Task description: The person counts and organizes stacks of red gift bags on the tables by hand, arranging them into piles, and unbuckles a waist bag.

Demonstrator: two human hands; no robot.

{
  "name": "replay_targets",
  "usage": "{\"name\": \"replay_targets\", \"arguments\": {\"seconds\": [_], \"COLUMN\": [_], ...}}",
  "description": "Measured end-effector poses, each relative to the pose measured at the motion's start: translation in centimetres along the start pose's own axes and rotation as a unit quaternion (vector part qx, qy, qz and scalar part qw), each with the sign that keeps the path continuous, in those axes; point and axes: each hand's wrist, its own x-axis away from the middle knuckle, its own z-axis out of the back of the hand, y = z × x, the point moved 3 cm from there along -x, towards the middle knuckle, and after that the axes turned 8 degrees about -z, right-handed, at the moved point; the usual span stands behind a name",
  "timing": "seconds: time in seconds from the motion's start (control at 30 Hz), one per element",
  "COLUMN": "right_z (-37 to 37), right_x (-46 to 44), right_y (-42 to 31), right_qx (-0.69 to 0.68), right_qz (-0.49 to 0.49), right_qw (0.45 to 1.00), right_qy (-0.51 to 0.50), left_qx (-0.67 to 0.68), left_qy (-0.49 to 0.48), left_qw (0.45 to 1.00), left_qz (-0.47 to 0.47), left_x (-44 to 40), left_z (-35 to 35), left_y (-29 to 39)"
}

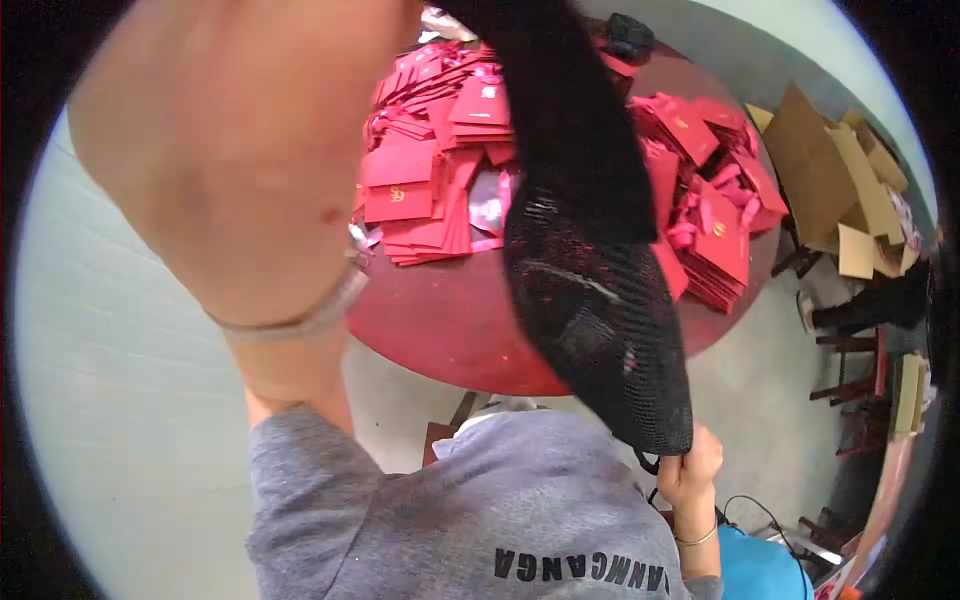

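Note:
My left hand point(250, 150) looms very large and blurred at the upper left, close to the camera, a thin bracelet round its wrist. Its fingers run out of view at the top, so their grip is hidden. A long black mesh fabric piece point(590, 270) with a solid black upper part hangs across the middle of the view. At its lower end, my right hand point(690, 465) is closed in front of my grey shirt, gripping the edge near a small black loop. Its kind does not show clearly.
Beyond the black fabric stands a round red table point(440, 335). Stacks of red paper bags point(400, 190) with gold print lie on its left, more red bags point(720, 235) with ribbons on its right. Open cardboard boxes point(835, 185), dark stools point(855, 365) and a person's leg point(870, 307) are at the right.

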Motion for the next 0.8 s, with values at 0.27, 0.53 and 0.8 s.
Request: {"name": "replay_targets", "arguments": {"seconds": [0.27,0.53,0.8], "right_z": [-13.4,-26.4,-28.3], "right_x": [-13.4,-18.6,-20.1], "right_y": [-6.6,-4.0,-1.3], "right_qx": [-0.154,-0.124,-0.122], "right_qz": [-0.127,-0.165,-0.197], "right_qw": [0.949,0.901,0.900], "right_qy": [-0.245,-0.381,-0.370], "left_qx": [-0.064,-0.165,-0.175], "left_qy": [0.105,0.169,0.199], "left_qw": [0.992,0.970,0.957], "left_qz": [-0.007,0.064,0.117], "left_x": [-1.7,-1.6,-1.8], "left_z": [14.2,27.2,32.0], "left_y": [6.7,0.7,-5.9]}}
